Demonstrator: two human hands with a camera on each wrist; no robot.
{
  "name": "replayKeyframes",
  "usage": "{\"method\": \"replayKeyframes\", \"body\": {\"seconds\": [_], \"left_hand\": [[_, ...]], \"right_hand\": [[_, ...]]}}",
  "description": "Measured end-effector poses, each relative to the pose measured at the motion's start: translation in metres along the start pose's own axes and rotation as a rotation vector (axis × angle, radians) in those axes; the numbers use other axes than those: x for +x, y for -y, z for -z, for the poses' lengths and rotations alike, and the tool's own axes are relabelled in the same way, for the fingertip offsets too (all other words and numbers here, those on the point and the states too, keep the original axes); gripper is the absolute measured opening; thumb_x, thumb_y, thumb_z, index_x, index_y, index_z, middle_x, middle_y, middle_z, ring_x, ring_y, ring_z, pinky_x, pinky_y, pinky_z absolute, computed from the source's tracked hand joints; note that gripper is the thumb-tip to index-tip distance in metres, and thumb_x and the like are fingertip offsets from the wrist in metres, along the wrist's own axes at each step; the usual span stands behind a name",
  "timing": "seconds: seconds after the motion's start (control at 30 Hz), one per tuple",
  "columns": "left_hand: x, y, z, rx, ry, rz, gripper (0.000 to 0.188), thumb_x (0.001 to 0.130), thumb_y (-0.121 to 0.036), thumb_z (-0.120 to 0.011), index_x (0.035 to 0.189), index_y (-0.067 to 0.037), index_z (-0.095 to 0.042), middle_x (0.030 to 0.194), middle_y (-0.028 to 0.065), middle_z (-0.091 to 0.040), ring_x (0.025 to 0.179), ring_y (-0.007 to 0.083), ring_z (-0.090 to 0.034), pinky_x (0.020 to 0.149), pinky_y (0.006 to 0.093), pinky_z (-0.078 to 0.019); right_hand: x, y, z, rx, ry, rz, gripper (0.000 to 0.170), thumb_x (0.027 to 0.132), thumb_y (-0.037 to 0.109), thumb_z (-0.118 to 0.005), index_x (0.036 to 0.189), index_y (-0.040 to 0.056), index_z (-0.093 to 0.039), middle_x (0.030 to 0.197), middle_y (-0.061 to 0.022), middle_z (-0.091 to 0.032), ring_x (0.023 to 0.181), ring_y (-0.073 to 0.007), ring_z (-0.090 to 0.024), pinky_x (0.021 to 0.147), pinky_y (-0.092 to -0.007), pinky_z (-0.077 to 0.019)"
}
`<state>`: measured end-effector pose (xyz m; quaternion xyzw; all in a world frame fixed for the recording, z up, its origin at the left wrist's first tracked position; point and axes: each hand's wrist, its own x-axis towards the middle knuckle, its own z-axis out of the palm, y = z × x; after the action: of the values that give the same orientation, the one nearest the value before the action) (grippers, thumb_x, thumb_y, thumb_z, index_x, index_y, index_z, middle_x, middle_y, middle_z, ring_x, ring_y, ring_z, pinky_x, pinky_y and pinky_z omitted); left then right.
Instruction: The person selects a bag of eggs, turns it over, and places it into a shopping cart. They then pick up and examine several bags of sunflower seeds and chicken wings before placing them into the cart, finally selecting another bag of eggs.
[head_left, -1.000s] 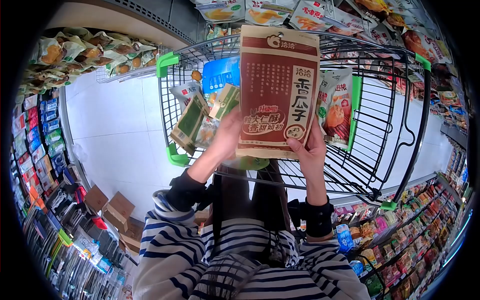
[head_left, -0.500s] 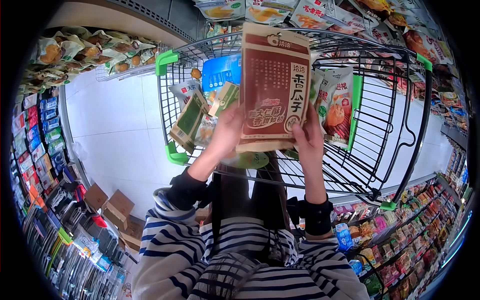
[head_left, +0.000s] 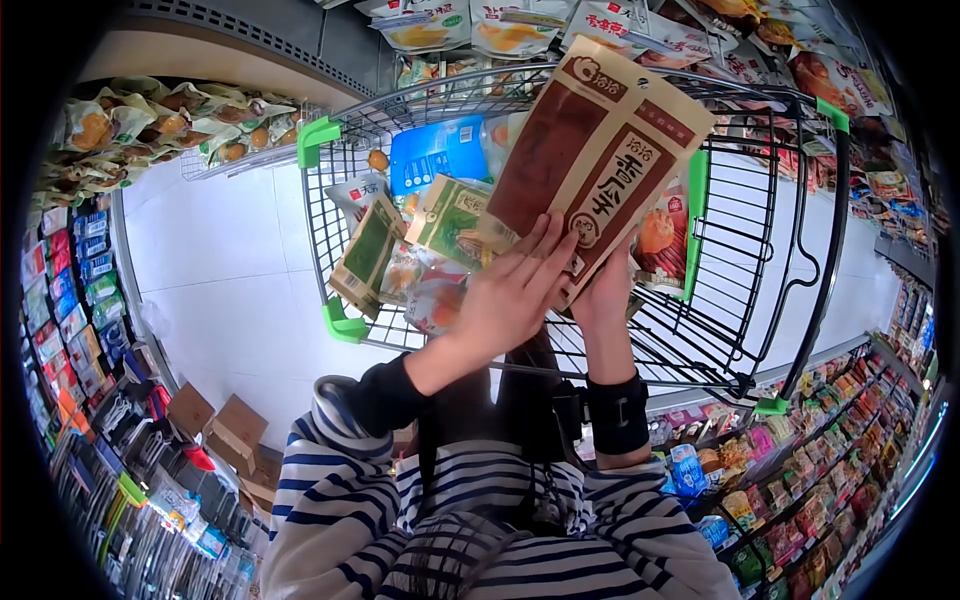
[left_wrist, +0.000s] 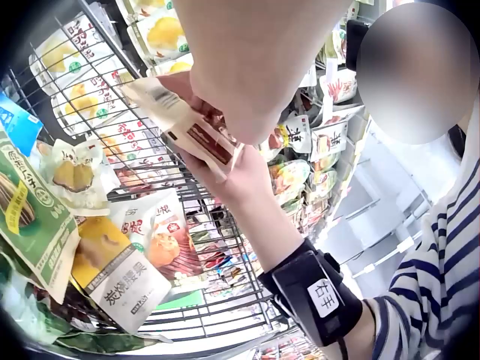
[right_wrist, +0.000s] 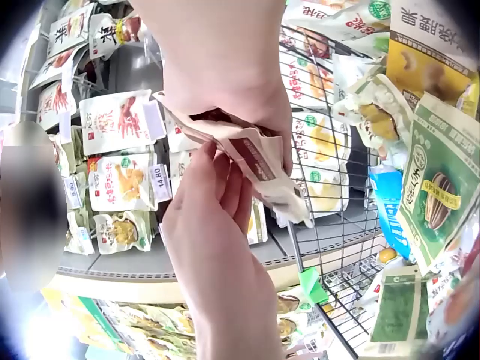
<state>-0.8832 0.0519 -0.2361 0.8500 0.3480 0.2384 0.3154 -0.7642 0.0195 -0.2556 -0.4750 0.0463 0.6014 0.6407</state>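
A tilted red-brown and tan paper bag of sunflower seeds (head_left: 540, 150) is held above the shopping cart (head_left: 319, 131), its top leaning to the right. My right hand (head_left: 605, 292) grips the lower right part of the bag from beneath, its fingers mostly hidden behind it. Across the bag's lower front lies my left hand (head_left: 512, 298), fingers extended and pressed to the paper. Seen end-on in the right wrist view, the bag (right_wrist: 259, 161) sits between both hands. Below it in the cart are green seed bags (head_left: 455, 220) and a blue packet (head_left: 440, 158).
A red-and-white snack bag (head_left: 660, 240) stands by the cart's green bar. Shelves of packaged snacks (head_left: 515, 28) line the far side, with more shelves (head_left: 800, 490) at lower right. Cardboard boxes (head_left: 236, 430) sit on the floor at left.
The bag has gone from nearly upright to tilted, its top swinging right. My left hand has moved from the bag's left edge onto its lower front, while the right keeps its grip.
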Motion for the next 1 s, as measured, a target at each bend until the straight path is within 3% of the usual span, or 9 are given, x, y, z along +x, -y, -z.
{"method": "replayKeyframes", "body": {"seconds": [0.1,0.2,0.3,0.4,0.5,0.63,0.77,0.97,1.0], "left_hand": [[0.0,0.011,0.011,0.147,0.155,-0.139,0.044,0.074,-0.007,-0.052,0.117,-0.003,-0.042,0.121,0.0151,-0.042,0.111,0.028,-0.042,0.087,0.0332,-0.0396],[0.007,0.018,0.029,0.222,0.088,-0.111,0.046,0.072,-0.003,-0.054,0.117,-0.005,-0.043,0.122,0.0128,-0.041,0.112,0.0279,-0.041,0.088,0.0327,-0.0393],[0.002,0.033,0.028,-0.224,-0.163,0.27,0.05,0.073,0.001,-0.054,0.121,-0.005,-0.04,0.124,0.0125,-0.04,0.113,0.0246,-0.041,0.09,0.0318,-0.0368],[-0.005,0.039,0.028,-0.909,0.036,0.552,0.052,0.077,0.001,-0.051,0.126,-0.003,-0.032,0.128,0.011,-0.035,0.113,0.0192,-0.04,0.091,0.0299,-0.034],[-0.011,0.036,0.021,-1.162,-0.006,0.52,0.051,0.083,-0.004,-0.047,0.128,0.002,-0.024,0.121,0.009,-0.042,0.103,0.0102,-0.044,0.084,0.0224,-0.0352],[-0.016,0.037,0.017,-1.097,0.026,0.571,0.053,0.083,-0.003,-0.046,0.129,0.002,-0.019,0.121,0.0076,-0.042,0.102,0.0093,-0.044,0.085,0.0211,-0.0342],[-0.014,0.034,0.017,-1.205,0.049,0.593,0.057,0.082,-0.004,-0.047,0.13,0.002,-0.016,0.132,0.0098,-0.027,0.117,0.0133,-0.03,0.095,0.026,-0.0266],[-0.011,0.033,0.008,-1.252,-0.015,0.651,0.059,0.083,-0.006,-0.047,0.131,0.0,-0.013,0.128,0.0085,-0.033,0.114,0.0137,-0.035,0.094,0.0254,-0.0281],[-0.007,0.03,0.01,-1.322,-0.052,0.684,0.059,0.083,-0.006,-0.047,0.131,-0.001,-0.014,0.127,0.0081,-0.035,0.113,0.0137,-0.036,0.093,0.0255,-0.0285]], "right_hand": [[0.008,0.0,0.012,-0.006,0.0,-0.022,0.037,0.089,0.029,-0.031,0.115,0.0037,-0.038,0.108,-0.0101,-0.049,0.096,-0.0208,-0.051,0.08,-0.0329,-0.0441],[0.01,0.004,0.017,0.026,0.012,-0.048,0.034,0.088,0.025,-0.032,0.111,0.0018,-0.041,0.104,-0.0104,-0.052,0.092,-0.0211,-0.054,0.074,-0.0331,-0.0475],[0.009,0.009,0.027,0.05,0.035,-0.025,0.035,0.089,0.024,-0.032,0.114,0.0015,-0.04,0.107,-0.0109,-0.051,0.094,-0.0219,-0.053,0.079,-0.0351,-0.0457],[0.009,0.015,0.033,0.058,-0.014,-0.059,0.03,0.087,0.022,-0.036,0.108,0.0026,-0.044,0.099,-0.009,-0.055,0.087,-0.0198,-0.056,0.072,-0.0327,-0.0483],[0.01,0.017,0.032,0.018,-0.092,-0.105,0.027,0.086,0.022,-0.039,0.103,0.0034,-0.049,0.092,-0.0068,-0.057,0.081,-0.017,-0.057,0.067,-0.029,-0.0488],[0.014,0.016,0.036,0.002,-0.085,-0.131,0.026,0.086,0.022,-0.039,0.103,0.0041,-0.049,0.092,-0.006,-0.057,0.08,-0.0158,-0.057,0.067,-0.0275,-0.0485],[0.013,0.018,0.033,-0.033,-0.068,-0.144,0.026,0.087,0.022,-0.039,0.103,0.0046,-0.049,0.092,-0.0056,-0.057,0.08,-0.0153,-0.057,0.067,-0.0273,-0.0484],[0.029,0.025,0.028,-0.194,-0.017,-0.131,0.026,0.087,0.021,-0.038,0.105,0.0037,-0.048,0.091,-0.0051,-0.057,0.078,-0.0135,-0.056,0.066,-0.0267,-0.0481],[0.026,0.028,0.014,-0.16,-0.082,-0.038,0.027,0.087,0.017,-0.036,0.108,0.0025,-0.046,0.089,-0.0048,-0.056,0.076,-0.0105,-0.054,0.065,-0.0239,-0.0466]]}}
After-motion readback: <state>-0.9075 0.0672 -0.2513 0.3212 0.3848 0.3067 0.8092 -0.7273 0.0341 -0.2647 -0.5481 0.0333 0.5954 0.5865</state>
